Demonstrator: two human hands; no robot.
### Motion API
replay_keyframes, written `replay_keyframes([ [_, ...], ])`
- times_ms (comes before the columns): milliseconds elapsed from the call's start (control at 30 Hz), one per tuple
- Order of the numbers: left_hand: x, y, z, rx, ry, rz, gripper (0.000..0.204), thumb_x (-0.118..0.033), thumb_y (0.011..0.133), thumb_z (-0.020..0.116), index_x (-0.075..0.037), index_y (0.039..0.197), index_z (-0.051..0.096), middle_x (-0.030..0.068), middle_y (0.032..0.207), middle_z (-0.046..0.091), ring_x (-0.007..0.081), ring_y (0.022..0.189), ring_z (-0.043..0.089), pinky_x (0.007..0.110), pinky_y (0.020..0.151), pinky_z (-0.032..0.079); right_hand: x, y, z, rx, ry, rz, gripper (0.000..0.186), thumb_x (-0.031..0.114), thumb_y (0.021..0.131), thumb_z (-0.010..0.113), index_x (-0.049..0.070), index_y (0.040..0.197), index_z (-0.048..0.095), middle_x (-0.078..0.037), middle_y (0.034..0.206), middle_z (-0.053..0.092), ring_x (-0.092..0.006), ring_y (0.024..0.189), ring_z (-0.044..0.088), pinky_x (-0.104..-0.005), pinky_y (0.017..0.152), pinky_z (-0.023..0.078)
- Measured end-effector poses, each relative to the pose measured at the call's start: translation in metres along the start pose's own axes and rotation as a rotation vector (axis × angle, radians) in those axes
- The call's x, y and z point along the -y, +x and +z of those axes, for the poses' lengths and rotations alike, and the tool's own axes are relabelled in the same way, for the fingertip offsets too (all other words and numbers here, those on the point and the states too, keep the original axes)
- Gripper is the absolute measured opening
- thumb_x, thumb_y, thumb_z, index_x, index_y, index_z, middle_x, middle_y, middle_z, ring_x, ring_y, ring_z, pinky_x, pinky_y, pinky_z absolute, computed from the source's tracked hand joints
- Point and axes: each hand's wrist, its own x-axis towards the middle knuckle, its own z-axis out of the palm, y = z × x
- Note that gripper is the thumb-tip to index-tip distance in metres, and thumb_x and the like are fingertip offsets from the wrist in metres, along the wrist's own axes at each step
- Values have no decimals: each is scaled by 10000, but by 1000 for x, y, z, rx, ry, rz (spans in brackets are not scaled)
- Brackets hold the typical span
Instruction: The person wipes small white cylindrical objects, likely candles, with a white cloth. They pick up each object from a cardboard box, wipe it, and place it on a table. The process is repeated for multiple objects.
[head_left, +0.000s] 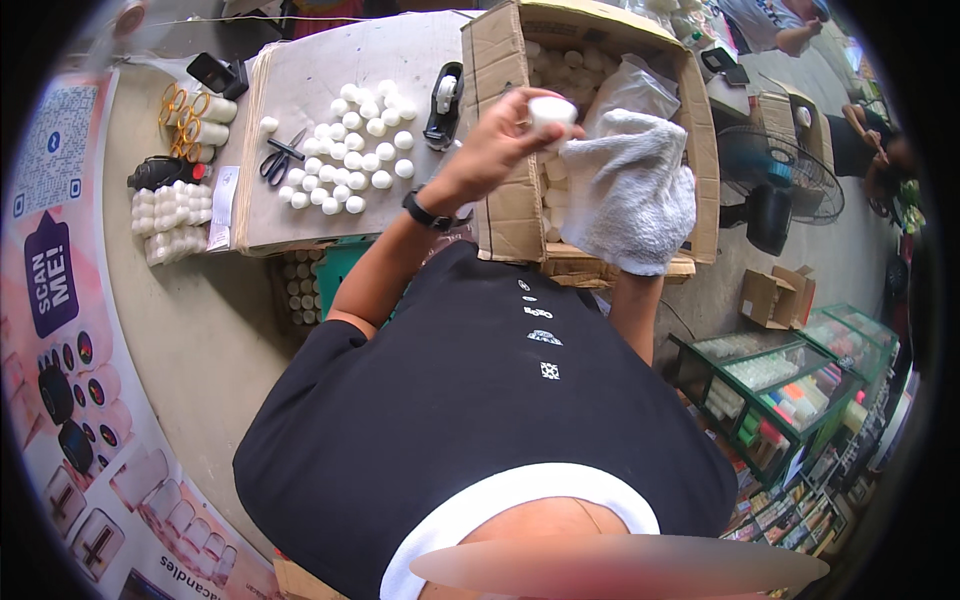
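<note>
Left of left hand (497,142): scissors (278,162) and loose white candles (353,160) on the counter (300,85); tape dispenser (438,128) just beside it. Left hand: fingers and thumb closed on one white candle (552,111), over the cardboard box (500,100). Right of it: white towel (630,200) draped over right hand; can't tell how closed that hand is. Looks like a wipe step. I'd pinch lightly by the sides, rotate against a clean fold, keep cloth off the boxed candles (555,192) below.
</note>
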Motion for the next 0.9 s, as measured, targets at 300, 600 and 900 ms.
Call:
replay_keyframes([
  [300, 31, -55, -313, -1367, 1019, 123, 592, -279, 735, 860, 0, 1150, 544, 151, 1075, 627, 255, 906, 611, 354, 823, 484, -5, -10, -32, 138, -1872, -556, 388, 248, 873, 542, 69, 1214, 581, -170, 1176, 595, -279, 1115, 580, -394, 934, 498],
  [600, 87, -79, -513, -886, 1592, -235, 375, -136, 733, 736, -75, 1099, 686, 194, 1081, 628, 359, 1059, 599, 421, 964, 470, 6, 14, 26, 369, -2391, -502, 205, 204, 752, 644, 173, 950, 682, -52, 944, 640, -246, 929, 611, -378, 851, 484],
  [900, 118, -56, -540, -591, 1611, -627, 375, -363, 824, 617, -86, 1050, 732, 229, 1148, 656, 377, 1116, 601, 432, 984, 466, 19, 27, 22, 136, -1840, -528, 273, 294, 834, 668, 219, 1089, 730, 5, 1032, 727, -168, 860, 663, -367, 882, 476],
])
